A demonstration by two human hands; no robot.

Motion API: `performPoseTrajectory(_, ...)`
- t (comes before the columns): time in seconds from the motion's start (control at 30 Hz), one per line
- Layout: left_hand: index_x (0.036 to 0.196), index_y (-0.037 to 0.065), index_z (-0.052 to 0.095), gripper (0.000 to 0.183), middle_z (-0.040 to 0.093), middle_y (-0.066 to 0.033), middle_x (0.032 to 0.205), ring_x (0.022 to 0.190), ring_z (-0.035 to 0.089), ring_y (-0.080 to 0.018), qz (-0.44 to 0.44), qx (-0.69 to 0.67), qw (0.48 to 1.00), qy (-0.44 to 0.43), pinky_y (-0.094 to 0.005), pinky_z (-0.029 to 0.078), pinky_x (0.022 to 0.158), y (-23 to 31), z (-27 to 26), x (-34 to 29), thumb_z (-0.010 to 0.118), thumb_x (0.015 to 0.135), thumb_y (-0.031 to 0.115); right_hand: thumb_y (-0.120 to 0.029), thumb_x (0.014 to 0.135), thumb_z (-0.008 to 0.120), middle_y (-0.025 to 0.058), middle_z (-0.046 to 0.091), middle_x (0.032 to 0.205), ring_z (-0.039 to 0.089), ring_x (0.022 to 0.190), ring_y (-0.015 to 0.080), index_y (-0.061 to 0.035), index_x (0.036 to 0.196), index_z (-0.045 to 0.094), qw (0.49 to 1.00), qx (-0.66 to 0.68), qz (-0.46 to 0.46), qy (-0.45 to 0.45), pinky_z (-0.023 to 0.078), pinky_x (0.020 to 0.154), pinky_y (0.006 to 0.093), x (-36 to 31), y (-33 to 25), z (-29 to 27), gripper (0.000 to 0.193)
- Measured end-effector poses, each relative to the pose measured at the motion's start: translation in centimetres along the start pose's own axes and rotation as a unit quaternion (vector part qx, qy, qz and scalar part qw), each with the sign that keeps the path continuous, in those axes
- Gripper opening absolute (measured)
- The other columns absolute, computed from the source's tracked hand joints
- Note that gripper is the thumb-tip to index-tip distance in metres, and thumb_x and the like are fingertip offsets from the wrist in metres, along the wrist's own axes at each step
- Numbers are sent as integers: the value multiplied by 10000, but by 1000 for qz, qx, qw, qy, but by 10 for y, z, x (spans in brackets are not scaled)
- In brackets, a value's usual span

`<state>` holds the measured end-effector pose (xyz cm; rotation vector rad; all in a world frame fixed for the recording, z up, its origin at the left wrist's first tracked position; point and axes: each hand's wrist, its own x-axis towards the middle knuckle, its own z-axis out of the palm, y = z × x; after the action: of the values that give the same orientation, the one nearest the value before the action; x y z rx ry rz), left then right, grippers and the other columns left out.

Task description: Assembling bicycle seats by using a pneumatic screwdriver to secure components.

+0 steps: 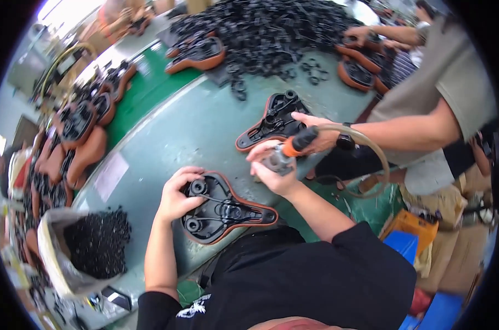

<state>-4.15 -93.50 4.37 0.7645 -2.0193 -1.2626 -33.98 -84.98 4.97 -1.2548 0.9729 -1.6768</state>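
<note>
An upside-down bicycle saddle point(227, 212) with a black underside and brown edge lies on the table in front of me, its nose pointing right. My left hand point(178, 192) grips its wide rear end, thumb over the black underside and fingers round the far edge. In my right hand point(274, 168) is an air screwdriver point(298, 144) with an orange and black end and a hose. It is raised beyond the saddle's nose, its tip hidden by my hand. Just past it, a co-worker's hand point(315, 132) rests at a second upturned saddle point(274, 118).
A lined box of small black screws point(98, 242) stands at the left. Black plastic parts point(260, 33) are heaped at the far side. Saddles point(76, 124) crowd the left line; more saddles point(359, 66) sit far right. The air hose point(384, 159) loops on the right.
</note>
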Motion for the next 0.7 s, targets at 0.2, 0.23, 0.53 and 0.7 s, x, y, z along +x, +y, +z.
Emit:
performPoseTrajectory(0.2,1055,48,753,440,716,-95,1265,1202,662,-258,20,31,995,93,-395,507,1058,-14,-107,23,871,631,39,142,886,617,158,676,1059,683,796,152,5,1186,505,997,28,-63,-18,592,692,309,-5,13,-7,348)
performPoseTrajectory(0.23,1087,33,751,427,707,-102,1270,1206,652,-250,3,36,987,159,-386,503,1058,-20,-133,33,876,680,62,144,886,619,158,673,1063,682,794,153,1,1193,500,997,23,-72,-19,593,695,310,-6,14,-8,359)
performPoseTrajectory(0.53,1367,-35,607,536,613,-158,1410,1292,614,-244,20,95,909,406,-385,495,1094,-60,-170,93,831,927,173,135,878,653,160,684,1065,698,814,165,-8,1203,512,998,11,-60,-25,600,718,322,2,14,-2,382)
performPoseTrajectory(0.7,1155,-5,688,238,684,-64,1109,1050,693,-160,-40,119,940,317,-296,567,937,-50,-105,29,770,942,61,106,884,683,165,699,1097,716,812,173,-7,1172,558,999,43,-28,-13,600,730,343,10,8,-10,334)
